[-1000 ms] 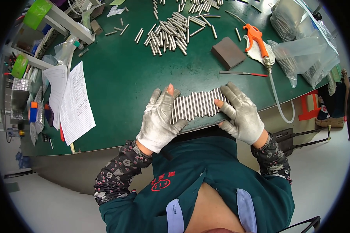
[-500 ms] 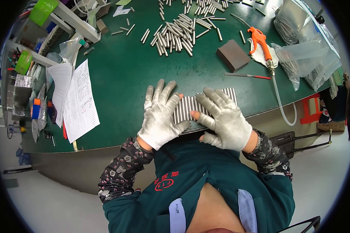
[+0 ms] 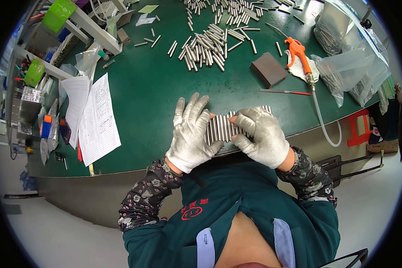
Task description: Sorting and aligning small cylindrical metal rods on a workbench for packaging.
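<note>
A row of short steel pins (image 3: pixel 219 128) lies side by side at the table's near edge, between my gloved hands. My left hand (image 3: pixel 190 134) rests at the row's left end, its fingers stretched and spread; index finger and thumb frame the pins' ends. Over the row's right part is my right hand (image 3: pixel 265 140), fingers bent, index fingertip and thumb pressed to opposite ends of the pins. It hides several pins beneath it. Both white gloves leave some fingertips bare. A large heap of loose steel pins (image 3: pixel 205 49) lies farther back.
To the right are a brown block (image 3: pixel 269 70), a thin file with a red handle (image 3: pixel 285 92), an orange air gun (image 3: pixel 298 53) on a cloth, and plastic bags of pins (image 3: pixel 330 31). Paper sheets (image 3: pixel 98 125) lie left, beside a white shelf frame (image 3: pixel 94 31).
My right hand's fingers have curled in, from lying stretched over the pins to gripping at their ends. My left hand stays at the row's left end. The whole view has shifted slightly.
</note>
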The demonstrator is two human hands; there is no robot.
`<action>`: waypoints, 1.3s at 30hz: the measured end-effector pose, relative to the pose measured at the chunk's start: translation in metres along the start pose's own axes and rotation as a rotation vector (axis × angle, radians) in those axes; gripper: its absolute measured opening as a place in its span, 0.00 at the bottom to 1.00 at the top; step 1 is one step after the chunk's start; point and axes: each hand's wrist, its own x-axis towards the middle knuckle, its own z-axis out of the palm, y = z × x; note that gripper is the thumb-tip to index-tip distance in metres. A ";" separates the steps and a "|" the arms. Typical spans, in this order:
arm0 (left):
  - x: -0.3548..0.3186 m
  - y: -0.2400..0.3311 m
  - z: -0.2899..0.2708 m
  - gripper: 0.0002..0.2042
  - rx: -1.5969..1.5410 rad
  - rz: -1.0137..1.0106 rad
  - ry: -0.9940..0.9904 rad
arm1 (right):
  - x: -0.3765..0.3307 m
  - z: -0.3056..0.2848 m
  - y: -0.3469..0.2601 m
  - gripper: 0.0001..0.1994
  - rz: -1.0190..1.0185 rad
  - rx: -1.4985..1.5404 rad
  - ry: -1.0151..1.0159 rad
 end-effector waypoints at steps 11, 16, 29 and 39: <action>0.001 -0.011 0.005 0.25 -0.121 -0.012 0.072 | 0.005 0.014 -0.001 0.09 0.057 0.221 0.021; 0.006 -0.012 -0.005 0.16 -0.361 -0.035 0.090 | 0.005 0.014 0.002 0.10 0.068 0.264 -0.045; 0.060 -0.009 0.001 0.07 -1.457 -0.344 0.126 | 0.034 -0.002 0.025 0.11 0.384 0.608 0.046; 0.068 -0.049 0.023 0.09 -1.415 -0.407 0.034 | 0.059 0.004 0.043 0.10 0.355 0.304 -0.013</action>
